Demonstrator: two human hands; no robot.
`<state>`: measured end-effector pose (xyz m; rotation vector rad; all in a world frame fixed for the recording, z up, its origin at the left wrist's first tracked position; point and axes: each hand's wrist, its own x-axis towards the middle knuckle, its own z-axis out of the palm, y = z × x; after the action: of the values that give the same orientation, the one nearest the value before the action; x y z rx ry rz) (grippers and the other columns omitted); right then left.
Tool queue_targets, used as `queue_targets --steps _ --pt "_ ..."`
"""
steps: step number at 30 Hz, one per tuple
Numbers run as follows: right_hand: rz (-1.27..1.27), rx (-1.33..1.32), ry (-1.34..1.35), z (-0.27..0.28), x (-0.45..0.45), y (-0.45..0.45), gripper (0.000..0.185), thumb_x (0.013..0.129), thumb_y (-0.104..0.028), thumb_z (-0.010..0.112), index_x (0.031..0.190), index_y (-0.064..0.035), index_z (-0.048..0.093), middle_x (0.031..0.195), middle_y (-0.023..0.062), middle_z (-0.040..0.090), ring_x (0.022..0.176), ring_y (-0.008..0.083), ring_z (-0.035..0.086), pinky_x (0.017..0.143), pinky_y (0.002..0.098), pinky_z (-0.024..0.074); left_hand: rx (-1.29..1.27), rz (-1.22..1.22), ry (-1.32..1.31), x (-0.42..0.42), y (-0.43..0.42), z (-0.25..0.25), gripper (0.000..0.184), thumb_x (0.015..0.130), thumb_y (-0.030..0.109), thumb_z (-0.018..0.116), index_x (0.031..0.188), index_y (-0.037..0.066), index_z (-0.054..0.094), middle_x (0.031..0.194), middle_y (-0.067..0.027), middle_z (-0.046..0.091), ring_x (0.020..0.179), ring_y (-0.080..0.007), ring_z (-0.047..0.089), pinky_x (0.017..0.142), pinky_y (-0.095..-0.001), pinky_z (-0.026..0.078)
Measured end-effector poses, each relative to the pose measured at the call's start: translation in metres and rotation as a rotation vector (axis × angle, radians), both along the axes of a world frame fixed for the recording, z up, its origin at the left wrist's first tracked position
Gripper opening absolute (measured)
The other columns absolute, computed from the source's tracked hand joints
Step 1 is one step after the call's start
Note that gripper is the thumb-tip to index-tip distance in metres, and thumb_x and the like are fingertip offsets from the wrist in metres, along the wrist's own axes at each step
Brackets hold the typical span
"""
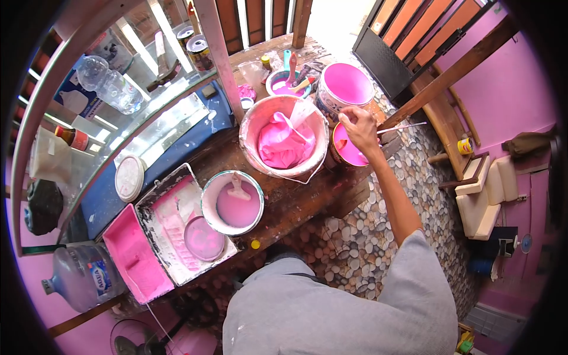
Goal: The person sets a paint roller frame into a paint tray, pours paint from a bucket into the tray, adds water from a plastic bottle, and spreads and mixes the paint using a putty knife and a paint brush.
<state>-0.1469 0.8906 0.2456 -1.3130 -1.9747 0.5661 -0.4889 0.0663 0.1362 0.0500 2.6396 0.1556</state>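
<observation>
My right hand (358, 127) is closed, fingertips pinched together, over a small can of bright pink paint (354, 155). Whether anything sits in the pinch is hidden. Close behind the wrist a thin pale stick (403, 126) juts out to the right. Just left of the can stands a large bucket (250, 139) with a crumpled pink plastic bag (286, 142) inside. Beyond my fingers is a patterned tub (330, 97) with a pink interior. My left hand is out of view.
A white bucket (206, 208) of pinkish liquid stands beside a paint-smeared tray (171, 260) and a pink tray (133, 254). Brushes (293, 64) rest in a small tub behind. Left is a glass cabinet (168, 127); a water jug (77, 278) lies below it.
</observation>
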Motion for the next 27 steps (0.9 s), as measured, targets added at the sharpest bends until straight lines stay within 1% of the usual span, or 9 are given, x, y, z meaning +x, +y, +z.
queue_targets --steps 3,7,10,15,19,21,22,24,27 --pt "0.031 0.014 -0.089 0.003 -0.048 0.044 0.031 0.080 -0.022 0.062 0.100 0.0018 0.066 0.086 0.0191 0.068 0.081 0.0279 0.068 0.079 0.0374 0.0527 -0.004 0.020 0.006 0.004 -0.002 0.001 0.023 0.073 0.013 0.066 0.093 0.003 0.062 0.075 -0.0042 0.060 0.065 -0.0158 0.053 0.058 -0.0320 0.043" --pt "0.057 0.030 -0.197 -0.027 -0.104 0.125 0.035 0.079 -0.022 0.061 0.102 0.0038 0.065 0.095 0.0245 0.066 0.089 0.0371 0.066 0.082 0.0424 0.0520 -0.006 0.066 0.012 0.012 -0.003 0.003 0.023 0.073 0.013 0.066 0.093 0.003 0.063 0.075 -0.0044 0.060 0.065 -0.0162 0.053 0.059 -0.0326 0.043" --pt "-0.027 -0.135 -0.595 -0.033 -0.140 0.168 0.038 0.081 -0.022 0.058 0.107 0.0066 0.062 0.100 0.0283 0.064 0.097 0.0417 0.062 0.087 0.0462 0.0500 -0.017 0.106 0.016 0.020 -0.007 0.004 0.023 0.073 0.014 0.065 0.093 0.003 0.063 0.075 -0.0045 0.060 0.066 -0.0165 0.054 0.060 -0.0331 0.043" --pt "0.016 -0.221 -0.829 -0.048 -0.162 0.205 0.029 0.079 -0.013 0.055 0.099 0.0052 0.066 0.100 0.0280 0.065 0.098 0.0395 0.064 0.084 0.0453 0.0509 -0.049 0.178 0.015 0.035 -0.018 0.009 0.023 0.073 0.014 0.064 0.094 0.003 0.063 0.076 -0.0048 0.060 0.067 -0.0170 0.054 0.061 -0.0340 0.043" --pt "-0.008 -0.272 -0.744 -0.048 -0.160 0.212 0.026 0.077 -0.015 0.062 0.093 0.0041 0.066 0.093 0.0241 0.067 0.087 0.0331 0.068 0.073 0.0414 0.0540 -0.073 0.214 0.002 0.045 -0.024 0.011 0.023 0.074 0.014 0.063 0.094 0.003 0.063 0.076 -0.0050 0.061 0.067 -0.0174 0.054 0.061 -0.0346 0.044" --pt "0.053 -0.469 -0.629 -0.049 -0.156 0.227 0.025 0.079 -0.018 0.067 0.092 0.0029 0.064 0.088 0.0185 0.068 0.074 0.0243 0.069 0.060 0.0343 0.0549 -0.082 0.226 0.000 0.046 -0.024 0.010 0.023 0.074 0.014 0.063 0.094 0.003 0.063 0.077 -0.0051 0.061 0.068 -0.0176 0.055 0.062 -0.0349 0.044" --pt "0.053 -0.469 -0.632 -0.052 -0.152 0.231 0.025 0.079 -0.018 0.067 0.092 0.0029 0.064 0.088 0.0185 0.068 0.074 0.0243 0.069 0.060 0.0343 0.0549 -0.083 0.228 0.000 0.047 -0.025 0.010 0.023 0.074 0.014 0.062 0.094 0.003 0.063 0.077 -0.0051 0.061 0.068 -0.0177 0.055 0.062 -0.0351 0.044" --pt "0.125 -0.531 -0.242 -0.038 -0.145 0.226 0.025 0.082 -0.018 0.069 0.094 0.0016 0.061 0.083 0.0134 0.067 0.064 0.0167 0.067 0.051 0.0272 0.0528 -0.085 0.233 0.001 0.047 -0.025 0.010 0.023 0.074 0.014 0.062 0.095 0.003 0.063 0.077 -0.0052 0.061 0.068 -0.0179 0.055 0.062 -0.0354 0.044" --pt "0.140 -0.416 -0.216 -0.009 -0.134 0.218 0.033 0.084 -0.019 0.067 0.105 0.0045 0.057 0.084 0.0141 0.067 0.065 0.0167 0.066 0.055 0.0270 0.0528 -0.082 0.234 0.006 0.045 -0.025 0.008 0.024 0.074 0.014 0.061 0.095 0.003 0.063 0.077 -0.0054 0.061 0.069 -0.0182 0.055 0.063 -0.0359 0.044"
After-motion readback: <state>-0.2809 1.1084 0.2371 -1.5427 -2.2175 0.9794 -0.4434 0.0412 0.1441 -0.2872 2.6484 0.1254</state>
